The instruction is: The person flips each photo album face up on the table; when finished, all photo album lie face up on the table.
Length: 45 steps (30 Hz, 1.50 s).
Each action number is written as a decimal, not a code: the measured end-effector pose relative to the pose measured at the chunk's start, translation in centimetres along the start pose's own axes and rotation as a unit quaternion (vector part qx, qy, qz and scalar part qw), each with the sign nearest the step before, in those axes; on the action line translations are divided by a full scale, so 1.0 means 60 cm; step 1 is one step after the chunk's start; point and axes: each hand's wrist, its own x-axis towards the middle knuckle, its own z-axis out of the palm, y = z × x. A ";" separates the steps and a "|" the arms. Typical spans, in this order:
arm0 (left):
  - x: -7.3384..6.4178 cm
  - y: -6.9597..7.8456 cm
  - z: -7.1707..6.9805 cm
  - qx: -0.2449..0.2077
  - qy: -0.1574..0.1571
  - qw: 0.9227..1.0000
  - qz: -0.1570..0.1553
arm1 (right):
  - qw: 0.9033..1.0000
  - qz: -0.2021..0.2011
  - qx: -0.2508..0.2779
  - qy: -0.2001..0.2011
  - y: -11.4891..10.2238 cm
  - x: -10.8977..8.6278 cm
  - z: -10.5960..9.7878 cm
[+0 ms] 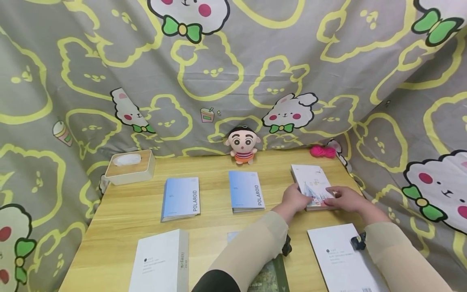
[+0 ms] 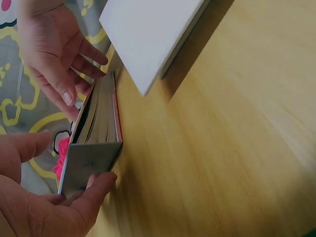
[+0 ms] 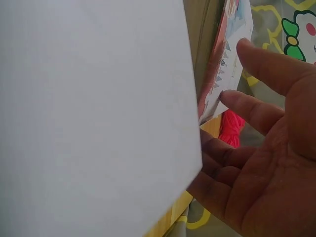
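Observation:
A thick white hardcover book (image 1: 310,180) with a tent drawing on its cover lies at the back right of the table. My left hand (image 1: 297,201) grips its left side; in the left wrist view the fingers and thumb lie about the grey spine (image 2: 89,163). At the book's right side is my right hand (image 1: 346,198), with fingertips touching the cover (image 3: 232,59) and the other fingers loosely bent below. Cream pages (image 2: 101,111) show between the covers. Nearer to me, under the right forearm, lies another white book (image 1: 339,255).
Two blue POLAROID albums (image 1: 182,196) stand left of the hands. In front are a white box-like book (image 1: 157,259) and a green album (image 1: 273,273), partly hidden by my left sleeve. Along the back are a tissue box (image 1: 131,172), a doll (image 1: 243,146) and pink yarn (image 1: 322,151). Patterned curtains surround the table.

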 end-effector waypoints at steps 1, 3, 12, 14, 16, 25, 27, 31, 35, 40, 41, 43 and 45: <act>0.000 -0.002 -0.003 -0.001 -0.002 1.000 0.002 | 1.000 0.002 -0.002 0.000 -0.002 0.000 0.002; 0.003 -0.010 -0.006 -0.005 -0.008 1.000 0.003 | 1.000 0.004 -0.005 0.003 -0.006 -0.001 0.005; -0.007 -0.030 -0.040 0.007 0.012 1.000 -0.025 | 0.998 -0.027 -0.036 0.053 -0.057 -0.031 0.037; -0.022 -0.027 -0.058 0.001 0.016 1.000 -0.019 | 0.995 -0.055 -0.038 0.072 -0.077 -0.040 0.045; -0.041 -0.024 -0.082 -0.016 0.013 1.000 0.000 | 0.992 -0.081 -0.032 0.088 -0.100 -0.050 0.053; -0.174 -0.074 -0.241 -0.092 0.004 0.989 0.116 | 0.973 -0.166 0.058 0.149 -0.220 -0.082 0.130; -0.200 -0.104 -0.285 -0.083 0.022 0.987 0.136 | 0.966 -0.194 0.084 0.146 -0.254 -0.089 0.159; -0.249 -0.167 -0.377 -0.057 0.091 0.985 0.135 | 0.954 -0.247 0.141 0.091 -0.337 -0.103 0.229; -0.295 -0.224 -0.459 -0.035 0.182 0.979 0.087 | 0.946 -0.252 0.203 -0.006 -0.425 -0.116 0.302; -0.345 -0.300 -0.539 0.017 0.278 0.961 -0.004 | 0.935 -0.222 0.225 -0.162 -0.512 -0.122 0.381; -0.353 -0.314 -0.552 0.030 0.285 0.958 -0.025 | 0.930 -0.221 0.225 -0.189 -0.523 -0.121 0.394; -0.365 -0.339 -0.569 0.052 0.277 0.957 -0.066 | 0.925 -0.219 0.213 -0.228 -0.541 -0.118 0.416; -0.375 -0.361 -0.578 0.068 0.248 0.961 -0.105 | 0.922 -0.218 0.199 -0.252 -0.552 -0.116 0.433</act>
